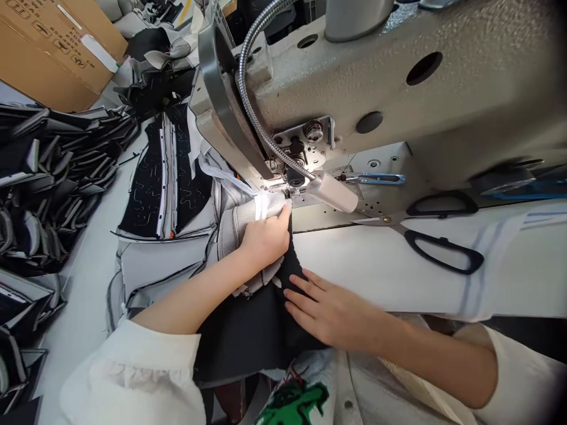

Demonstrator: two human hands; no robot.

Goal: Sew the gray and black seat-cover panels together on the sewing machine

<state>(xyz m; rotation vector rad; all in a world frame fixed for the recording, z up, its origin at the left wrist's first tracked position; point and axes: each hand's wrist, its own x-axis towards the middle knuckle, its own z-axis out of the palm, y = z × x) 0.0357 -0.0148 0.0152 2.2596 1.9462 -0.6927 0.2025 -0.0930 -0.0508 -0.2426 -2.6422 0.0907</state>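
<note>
The gray mesh cloth sits bunched up at the needle end of the sewing machine, partly on top of a black cloth. A white strip crosses the gray mesh cloth. Your left hand presses on it, one finger reaching toward the needle; I cannot tell if the others pinch it. Your right hand lies on the black cloth, fingers a bit spread and gripping nothing. A small lamp on a bendy neck hangs near. Behind it are blue snips. Black-handled scissors lie partly over the white surface. On your left are a squiggle-stitched black panel, piled padded pieces and a cardboard box.
</note>
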